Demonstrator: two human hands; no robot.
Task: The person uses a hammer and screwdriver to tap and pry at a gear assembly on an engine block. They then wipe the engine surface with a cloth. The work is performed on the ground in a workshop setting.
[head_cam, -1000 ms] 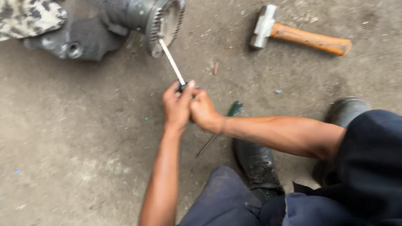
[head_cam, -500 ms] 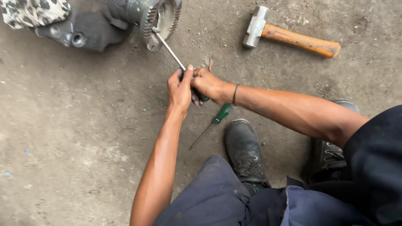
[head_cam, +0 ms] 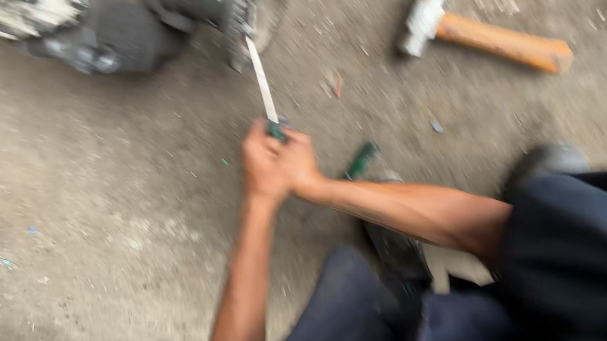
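From where I stand, the one view, the head camera looking down, is smeared with motion, so fine detail is lost. Compared with half a second ago, the clasped hands sit much as they did, but the whole scene has slid: the dark grey machine part [head_cam: 152,21] is now cut off by the top edge, and the screwdriver [head_cam: 262,84] runs steeper, nearly straight up from the hands to the toothed ring [head_cam: 258,25] of that part. I take that to mean the tip is still worked against the ring, though the blur hides the contact itself. The left hand [head_cam: 264,163] and the right hand [head_cam: 301,165] are both clenched together around the screwdriver's green handle, pressed against each other, with only the top of the handle showing above them. A second green-handled tool [head_cam: 361,160] lies on the floor [head_cam: 100,237] just beyond the right wrist. A hammer [head_cam: 484,31] with a pale metal head and an orange wooden handle lies well apart, up to the right. A black shoe [head_cam: 398,251] rests below the forearms. A black-and-white patterned cloth [head_cam: 9,13] lies at the upper left, beside the part. I see no packages, labels or signs anywhere.
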